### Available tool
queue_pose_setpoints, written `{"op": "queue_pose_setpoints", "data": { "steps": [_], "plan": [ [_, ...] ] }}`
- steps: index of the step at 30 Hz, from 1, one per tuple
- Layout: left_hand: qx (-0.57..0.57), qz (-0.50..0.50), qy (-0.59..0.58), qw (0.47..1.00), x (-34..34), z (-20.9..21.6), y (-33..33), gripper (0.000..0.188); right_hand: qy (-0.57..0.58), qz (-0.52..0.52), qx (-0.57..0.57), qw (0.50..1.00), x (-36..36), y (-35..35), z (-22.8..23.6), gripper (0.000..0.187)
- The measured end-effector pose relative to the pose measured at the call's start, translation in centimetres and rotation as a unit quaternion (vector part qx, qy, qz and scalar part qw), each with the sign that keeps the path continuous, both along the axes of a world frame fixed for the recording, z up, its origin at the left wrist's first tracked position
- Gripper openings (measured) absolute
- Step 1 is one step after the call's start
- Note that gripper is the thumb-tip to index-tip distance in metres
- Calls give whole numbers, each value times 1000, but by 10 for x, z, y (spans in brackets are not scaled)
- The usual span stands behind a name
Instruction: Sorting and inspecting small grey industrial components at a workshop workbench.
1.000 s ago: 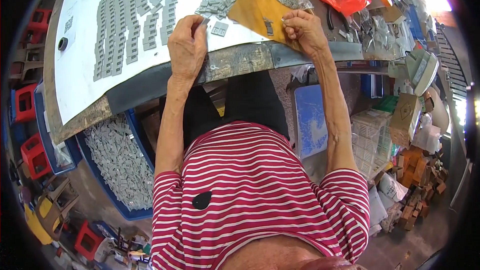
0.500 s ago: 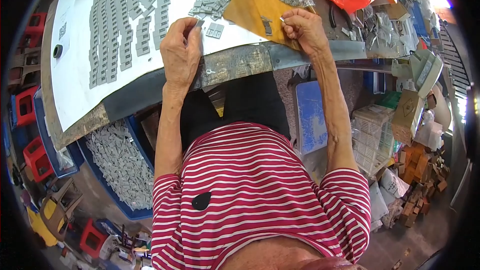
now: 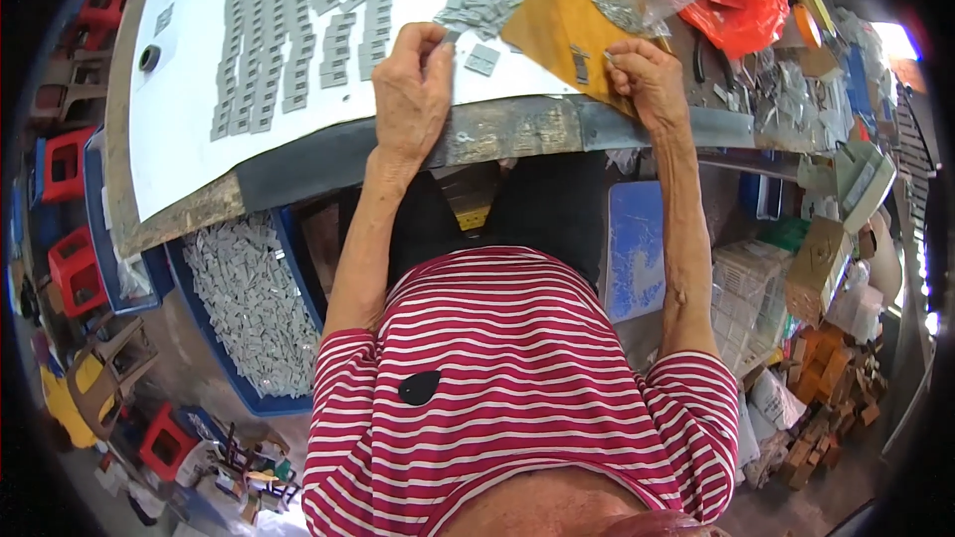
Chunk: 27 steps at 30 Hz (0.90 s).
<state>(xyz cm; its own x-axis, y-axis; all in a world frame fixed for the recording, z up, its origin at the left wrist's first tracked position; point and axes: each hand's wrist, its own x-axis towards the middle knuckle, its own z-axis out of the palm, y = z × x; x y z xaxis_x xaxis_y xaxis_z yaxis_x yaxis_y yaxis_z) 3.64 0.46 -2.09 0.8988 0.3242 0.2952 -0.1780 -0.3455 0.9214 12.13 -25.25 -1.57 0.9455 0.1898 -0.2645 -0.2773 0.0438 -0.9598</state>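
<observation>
The surface (image 3: 517,129) has a worn front edge that both forearms cross; wrists are best held just above it, clear of snags. On it, a white sheet (image 3: 189,139) leaves bare room between the rows of grey plates (image 3: 259,60) and that edge. To the right, an ochre cloth (image 3: 552,15) reaches the edge, with slim dark parts (image 3: 580,65) lying on it. The left hand (image 3: 413,89) has its grip pinched nearly closed on a small grey plate (image 3: 451,38) above the sheet. The right hand (image 3: 647,85), grip pinched tight over the cloth, holds a tiny pale piece (image 3: 610,57). Light fingertip pressure seems right, with the piece kept above the cloth in case it slips.
</observation>
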Motion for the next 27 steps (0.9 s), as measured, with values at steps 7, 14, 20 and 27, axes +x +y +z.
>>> {"op": "queue_pose_setpoints", "data": {
  "steps": [7, 14, 20, 27],
  "plan": [
    [-144, -48, 61, 987, -8, 11, -2, 16, -6, -22, 20, 1000, -6, 6, 11, 12],
    [-220, -109, 109, 963, -17, 16, -3, 19, -28, 40, 94, 994, -28, 35, 25, 12],
    [-203, -139, 132, 960, -23, 22, -3, 20, -16, 102, 116, 988, -52, 71, 35, 15],
    [-289, -211, 146, 922, -25, 22, -16, 24, -22, 135, 141, 980, -59, 87, 29, 15]
  ]
}}
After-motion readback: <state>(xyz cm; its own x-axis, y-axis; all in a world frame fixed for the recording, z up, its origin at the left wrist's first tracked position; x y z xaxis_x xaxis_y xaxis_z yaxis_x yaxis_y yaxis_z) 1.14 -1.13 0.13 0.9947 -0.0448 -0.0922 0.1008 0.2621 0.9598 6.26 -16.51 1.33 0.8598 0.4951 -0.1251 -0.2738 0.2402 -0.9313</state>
